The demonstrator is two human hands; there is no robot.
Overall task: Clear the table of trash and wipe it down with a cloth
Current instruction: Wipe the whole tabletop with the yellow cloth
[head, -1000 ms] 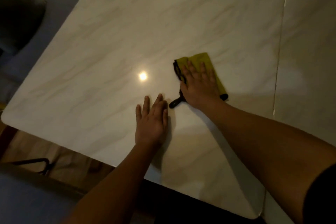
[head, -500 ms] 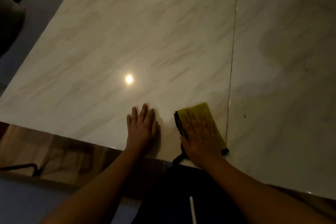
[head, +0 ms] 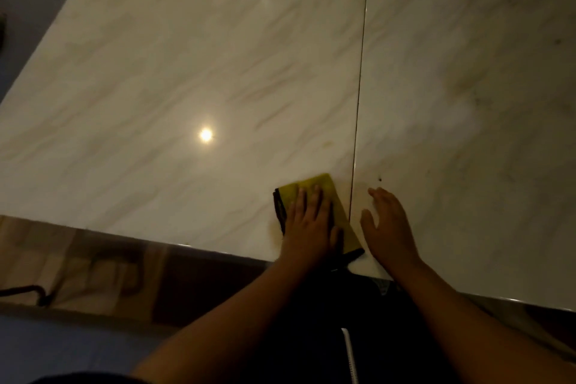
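**Cloth may slip off the edge**

Left grip [head: 307,221] presses flat, fingers spread, on the yellow cloth [head: 324,188] beneath it; right grip [head: 386,224] rests spread just beside. In this dim light the cloth's dark corner seems past the desk [head: 187,72] edge: pulling nearer could drop it.

left hand [head: 307,221] pressed flat on the folded yellow cloth [head: 325,188], near the front edge | right hand [head: 389,227] fingers loose, just right of the seam [head: 358,103] | glossy marble table [head: 156,72], two lamp glints [head: 205,134]
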